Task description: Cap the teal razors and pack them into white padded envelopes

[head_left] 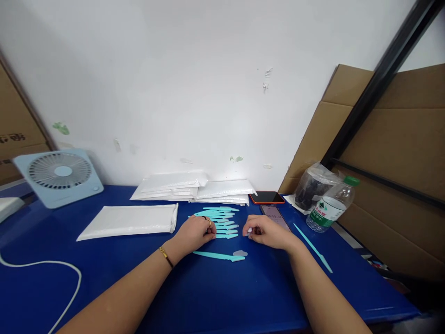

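Several turquoise eyebrow razors (226, 227) lie side by side in a row on the blue table (222, 301). My left hand (196, 232) is closed at the left end of the row, with thumb and fingers on the handle of the nearest razor. Just right of the blades, my right hand (266, 232) pinches a small whitish cap (249, 230). Closer to me lies a separate razor (215, 255), a translucent cap (240, 253) beside its blade end. One more razor (313, 248) lies slanted at the right. My left fingers hide some of the handles.
White padded mailers (170, 185) are stacked against the wall, and a single mailer (128, 220) lies in front. A blue fan (62, 176) and a white cable (74, 269) are at left. Phones (267, 198), a water bottle (328, 208) and a bagged dark cup (313, 188) are at right.
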{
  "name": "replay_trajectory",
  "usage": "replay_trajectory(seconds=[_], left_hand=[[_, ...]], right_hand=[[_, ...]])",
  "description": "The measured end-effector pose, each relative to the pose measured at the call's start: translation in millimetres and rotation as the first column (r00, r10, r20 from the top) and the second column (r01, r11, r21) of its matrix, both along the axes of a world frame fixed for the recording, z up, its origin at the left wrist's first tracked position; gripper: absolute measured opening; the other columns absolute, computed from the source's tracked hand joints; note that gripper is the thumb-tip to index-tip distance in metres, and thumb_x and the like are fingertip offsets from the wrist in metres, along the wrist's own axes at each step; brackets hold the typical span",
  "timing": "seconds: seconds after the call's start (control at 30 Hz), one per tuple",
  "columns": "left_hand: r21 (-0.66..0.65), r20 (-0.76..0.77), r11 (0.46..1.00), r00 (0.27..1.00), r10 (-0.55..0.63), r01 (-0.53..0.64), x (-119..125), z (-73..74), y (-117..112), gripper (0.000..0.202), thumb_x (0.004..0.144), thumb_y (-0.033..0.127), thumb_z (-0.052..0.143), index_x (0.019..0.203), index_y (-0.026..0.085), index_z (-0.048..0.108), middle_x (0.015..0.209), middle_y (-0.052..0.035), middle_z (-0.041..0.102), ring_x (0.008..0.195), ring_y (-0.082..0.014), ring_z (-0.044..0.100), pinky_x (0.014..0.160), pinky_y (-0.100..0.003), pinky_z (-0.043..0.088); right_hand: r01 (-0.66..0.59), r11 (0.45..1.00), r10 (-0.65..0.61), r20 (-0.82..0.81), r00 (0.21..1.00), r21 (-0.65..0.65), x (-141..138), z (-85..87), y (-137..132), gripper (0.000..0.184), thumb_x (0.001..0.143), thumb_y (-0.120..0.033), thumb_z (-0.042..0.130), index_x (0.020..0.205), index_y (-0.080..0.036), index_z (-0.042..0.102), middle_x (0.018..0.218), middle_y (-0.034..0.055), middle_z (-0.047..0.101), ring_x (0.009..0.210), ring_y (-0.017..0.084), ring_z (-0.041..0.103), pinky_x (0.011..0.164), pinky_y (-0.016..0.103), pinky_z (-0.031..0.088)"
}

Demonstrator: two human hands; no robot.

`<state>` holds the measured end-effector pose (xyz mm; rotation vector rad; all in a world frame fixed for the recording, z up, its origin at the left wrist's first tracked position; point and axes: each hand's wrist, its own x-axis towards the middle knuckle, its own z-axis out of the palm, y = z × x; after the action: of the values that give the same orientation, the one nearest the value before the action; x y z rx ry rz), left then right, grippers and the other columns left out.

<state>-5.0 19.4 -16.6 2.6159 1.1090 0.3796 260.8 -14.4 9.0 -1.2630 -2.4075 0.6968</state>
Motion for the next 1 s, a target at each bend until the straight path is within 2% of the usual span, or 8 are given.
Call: replay_trajectory(seconds=[0.13, 0.27, 0.37, 0.43, 0.53, 0.7, 0.83, 1.0], left_hand=[[0.003, 0.006, 1.000, 1.000, -0.003, 0.003, -0.2, 0.2, -0.2, 0.014, 0.079, 0.031, 0.053, 0.079, 0.023, 0.065, 0.076, 0.0004, 0.064, 0.071, -0.0142, 0.055, 0.067, -0.025, 0.035], [-0.003, -0.006, 1.000, 1.000, -0.001, 0.001, -0.3, 1.2, -0.8, 0.016, 0.080, 0.033, 0.052, 0.079, 0.023, 0.065, 0.076, 0.0000, 0.064, 0.072, -0.0148, 0.056, 0.067, -0.025, 0.036], [-0.006, -0.008, 1.000, 1.000, -0.003, 0.003, -0.3, 0.5, -0.1, 0.016, 0.079, 0.032, 0.053, 0.079, 0.023, 0.065, 0.076, -0.0001, 0.064, 0.072, -0.0147, 0.056, 0.067, -0.025, 0.036], [-0.005, -0.003, 1.000, 1.000, -0.006, 0.006, -0.3, -0.8, 0.8, 0.015, 0.079, 0.032, 0.053, 0.079, 0.023, 0.065, 0.076, 0.0000, 0.064, 0.071, -0.0145, 0.056, 0.067, -0.024, 0.036], [0.006, 0.013, 1.000, 1.000, -0.017, 0.017, -0.3, -2.4, 1.9, 0.012, 0.078, 0.030, 0.055, 0.078, 0.024, 0.065, 0.076, 0.0011, 0.064, 0.071, -0.0138, 0.055, 0.065, -0.023, 0.035], [0.013, 0.023, 1.000, 0.999, -0.028, 0.028, 0.1, -1.2, 1.1, 0.012, 0.079, 0.029, 0.055, 0.078, 0.023, 0.065, 0.076, 0.0011, 0.064, 0.070, -0.0133, 0.055, 0.064, -0.023, 0.034], [0.013, 0.024, 1.000, 1.000, -0.019, 0.019, 0.3, 0.0, 0.4, 0.012, 0.078, 0.029, 0.055, 0.077, 0.024, 0.066, 0.076, 0.0010, 0.064, 0.069, -0.0135, 0.055, 0.064, -0.023, 0.035], [0.009, 0.032, 1.000, 0.999, -0.016, 0.016, 0.2, -0.2, 0.3, 0.012, 0.078, 0.029, 0.056, 0.078, 0.024, 0.066, 0.076, 0.0007, 0.064, 0.069, -0.0133, 0.055, 0.063, -0.022, 0.035]], right_hand=[[-0.090, 0.996, 0.090, -0.011, 0.996, -0.015, 1.5, 5.3, 0.9, 0.025, 0.070, -0.006, 0.050, 0.080, -0.021, 0.069, 0.088, 0.0025, 0.062, 0.077, 0.013, 0.058, 0.065, 0.022, 0.043], [0.069, 0.998, -0.069, 0.000, 0.998, 0.013, 6.9, 3.5, 1.5, 0.016, 0.073, -0.019, 0.056, 0.084, -0.020, 0.068, 0.083, 0.0026, 0.064, 0.071, 0.014, 0.058, 0.060, 0.023, 0.043], [0.161, 0.986, -0.158, 0.070, 0.985, -0.034, 8.3, -2.8, 2.5, 0.023, 0.064, -0.033, 0.069, 0.081, -0.019, 0.067, 0.070, 0.0016, 0.064, 0.060, 0.014, 0.056, 0.051, 0.021, 0.040], [0.162, 0.985, -0.155, 0.105, 0.982, -0.066, 7.1, -6.8, 3.9, 0.019, 0.064, -0.033, 0.069, 0.076, -0.019, 0.068, 0.067, 0.0011, 0.063, 0.059, 0.013, 0.056, 0.049, 0.021, 0.039], [0.122, 0.992, -0.120, 0.102, 0.987, -0.011, 2.4, -8.8, 5.7, 0.010, 0.071, -0.026, 0.063, 0.075, -0.021, 0.069, 0.073, 0.0017, 0.065, 0.063, 0.013, 0.058, 0.055, 0.022, 0.041], [0.041, 0.996, -0.046, 0.061, 0.997, 0.082, -7.5, -6.7, 5.4, 0.017, 0.079, -0.023, 0.054, 0.083, -0.023, 0.071, 0.084, 0.0032, 0.065, 0.074, 0.014, 0.059, 0.067, 0.023, 0.044], [0.103, 0.992, -0.106, 0.043, 0.993, 0.072, -11.2, -7.8, 4.3, 0.019, 0.077, -0.026, 0.058, 0.092, -0.022, 0.068, 0.087, 0.0042, 0.065, 0.074, 0.015, 0.060, 0.065, 0.024, 0.044], [0.063, 0.992, -0.070, 0.062, 0.996, 0.110, -11.6, -7.3, 4.5, 0.013, 0.078, -0.022, 0.057, 0.079, -0.021, 0.070, 0.079, 0.0032, 0.065, 0.069, 0.014, 0.059, 0.063, 0.023, 0.044]])
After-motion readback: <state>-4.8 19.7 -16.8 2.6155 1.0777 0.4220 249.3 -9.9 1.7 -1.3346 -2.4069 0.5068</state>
